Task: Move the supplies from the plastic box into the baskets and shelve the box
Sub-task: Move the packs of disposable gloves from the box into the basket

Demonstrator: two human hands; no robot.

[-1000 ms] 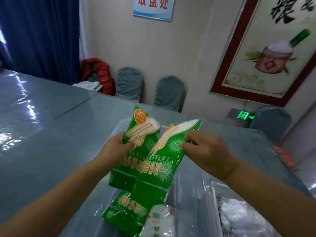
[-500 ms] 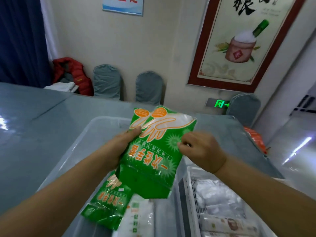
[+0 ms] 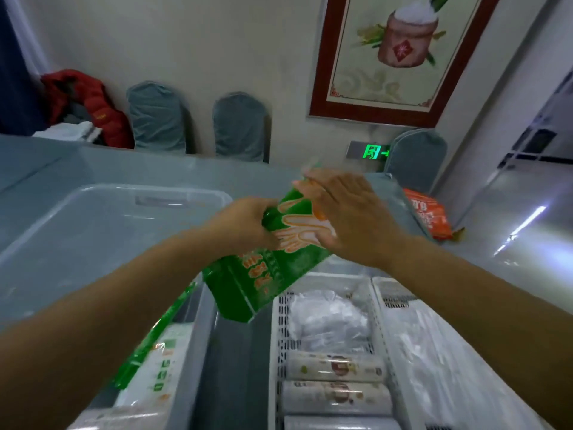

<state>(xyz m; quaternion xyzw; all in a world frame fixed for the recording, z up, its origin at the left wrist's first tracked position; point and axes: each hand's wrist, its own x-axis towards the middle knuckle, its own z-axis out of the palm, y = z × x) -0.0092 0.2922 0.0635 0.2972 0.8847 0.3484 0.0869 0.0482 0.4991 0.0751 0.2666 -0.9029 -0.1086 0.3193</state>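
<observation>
Grey table (image 3: 77,169) | L hand (image 3: 245,221) grips green pack (image 3: 266,274) | R hand (image 3: 350,215) flat on it

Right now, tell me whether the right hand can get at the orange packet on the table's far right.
Probably yes, but not yet. The right hand lies flat on the green pack, which the left hand grips. The table between it and the orange packet looks clear.

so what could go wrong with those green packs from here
1. The left hand pinches the green packs by one edge while the right hand lies flat and open on them; the grip looks loose, so one could slip out.
2. They hang over the gap between the plastic box and the white basket, so a dropped pack may miss the basket.
</observation>
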